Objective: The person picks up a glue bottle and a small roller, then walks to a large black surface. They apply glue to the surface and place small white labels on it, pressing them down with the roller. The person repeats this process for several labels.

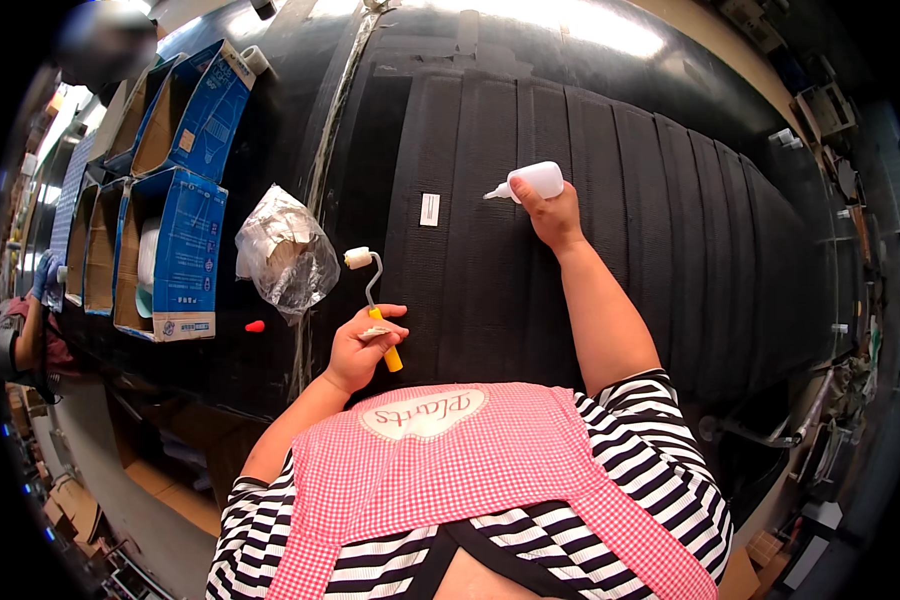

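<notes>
Tilted almost on its side, a white squeeze bottle (540,180) with a narrow nozzle is in my right hand (553,215), its tip pointing left above the black ribbed sheet (540,300). My left hand (365,345) is closed round the yellow handle of a small paint roller (358,258), whose white roller head points up and away. A small pale piece also shows at the left fingers; what it is I cannot make out. On the sheet, left of the nozzle, lies a white rectangular label (430,209).
Left of the sheet sits a crumpled clear plastic bag (288,255) with something inside. Beside it lies a small red cap (255,326). Several open blue cardboard boxes (175,255) stand at the table's left. A co-worker's gloved hand (42,275) shows at the far left.
</notes>
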`<state>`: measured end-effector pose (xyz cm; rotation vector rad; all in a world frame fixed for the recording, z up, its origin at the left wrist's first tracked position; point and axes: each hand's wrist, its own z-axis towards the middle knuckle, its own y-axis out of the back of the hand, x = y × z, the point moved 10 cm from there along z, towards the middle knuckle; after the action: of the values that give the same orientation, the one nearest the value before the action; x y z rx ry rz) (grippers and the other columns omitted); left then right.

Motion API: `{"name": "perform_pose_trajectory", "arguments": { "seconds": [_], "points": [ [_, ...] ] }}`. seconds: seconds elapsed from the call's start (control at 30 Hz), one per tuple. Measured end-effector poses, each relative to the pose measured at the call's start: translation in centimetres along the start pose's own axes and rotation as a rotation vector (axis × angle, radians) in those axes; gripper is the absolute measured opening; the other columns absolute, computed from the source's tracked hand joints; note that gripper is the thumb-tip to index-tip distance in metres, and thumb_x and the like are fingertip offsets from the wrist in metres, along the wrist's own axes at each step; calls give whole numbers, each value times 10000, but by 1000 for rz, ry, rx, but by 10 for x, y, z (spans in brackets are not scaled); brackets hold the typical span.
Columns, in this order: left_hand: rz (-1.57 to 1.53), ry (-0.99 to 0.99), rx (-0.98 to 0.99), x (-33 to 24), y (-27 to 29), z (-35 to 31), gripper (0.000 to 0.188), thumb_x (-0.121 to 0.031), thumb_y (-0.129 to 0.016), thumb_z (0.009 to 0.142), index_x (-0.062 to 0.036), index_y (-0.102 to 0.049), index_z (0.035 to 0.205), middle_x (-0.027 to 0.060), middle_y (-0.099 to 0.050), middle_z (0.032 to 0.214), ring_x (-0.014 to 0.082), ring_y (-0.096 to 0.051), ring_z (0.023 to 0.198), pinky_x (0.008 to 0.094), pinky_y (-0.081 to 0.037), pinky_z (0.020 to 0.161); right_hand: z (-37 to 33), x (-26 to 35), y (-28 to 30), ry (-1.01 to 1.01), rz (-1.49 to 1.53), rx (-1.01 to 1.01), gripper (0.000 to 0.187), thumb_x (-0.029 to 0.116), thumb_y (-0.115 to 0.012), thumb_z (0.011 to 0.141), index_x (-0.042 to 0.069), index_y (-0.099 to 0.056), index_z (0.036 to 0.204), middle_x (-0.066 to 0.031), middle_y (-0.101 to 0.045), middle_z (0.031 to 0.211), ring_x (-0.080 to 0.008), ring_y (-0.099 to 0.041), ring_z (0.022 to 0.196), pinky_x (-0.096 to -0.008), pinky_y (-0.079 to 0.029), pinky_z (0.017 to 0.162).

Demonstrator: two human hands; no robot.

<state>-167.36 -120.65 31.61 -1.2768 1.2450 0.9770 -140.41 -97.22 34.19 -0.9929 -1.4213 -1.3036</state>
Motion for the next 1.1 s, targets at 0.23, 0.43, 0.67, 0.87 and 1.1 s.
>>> {"name": "perform_pose_trajectory", "arguments": {
  "seconds": [0.23, 0.43, 0.67, 0.87, 1.1],
  "points": [
    [8, 14, -12, -3, 0, 0, 91, -31, -688, 878, -21, -741, 952, 136, -618, 1219, 147, -613, 927, 267, -499, 803, 0, -3, 0, 21, -6, -25, 354, 361, -756, 837, 20, -717, 924, -67, -716, 877, -165, -671, 823, -306, -528, 749],
    [18, 4, -11, -3, 0, 0, 91, -28, -688, 877, -21, -743, 949, 135, -620, 1218, 147, -614, 919, 268, -498, 803, 0, -4, -1, 10, 53, -33, 345, 347, -769, 833, 21, -715, 929, -66, -714, 878, -164, -671, 818, -305, -532, 737],
    [50, -8, 3, 0, 1, 0, 107, -75, -670, 911, 1, -731, 956, 169, -603, 1236, 172, -635, 927, 306, -518, 849, 0, -2, -1, 51, -11, -41, 345, 345, -773, 833, 19, -721, 935, -73, -719, 895, -164, -676, 829, -305, -536, 745],
    [56, -18, 5, -1, 1, 0, 106, -73, -673, 909, 1, -731, 958, 168, -602, 1236, 171, -635, 925, 303, -518, 849, -6, -2, -2, 40, -16, -9, 337, 335, -779, 825, 23, -724, 942, -70, -723, 890, -160, -679, 829, -308, -538, 751],
    [22, -2, -3, -2, 0, 0, 93, -37, -685, 883, -13, -739, 955, 146, -611, 1227, 158, -621, 937, 279, -505, 825, -15, -1, -5, 20, -19, 26, 326, 322, -779, 823, 18, -718, 925, -72, -722, 870, -160, -681, 812, -304, -539, 738]
  ]
}}
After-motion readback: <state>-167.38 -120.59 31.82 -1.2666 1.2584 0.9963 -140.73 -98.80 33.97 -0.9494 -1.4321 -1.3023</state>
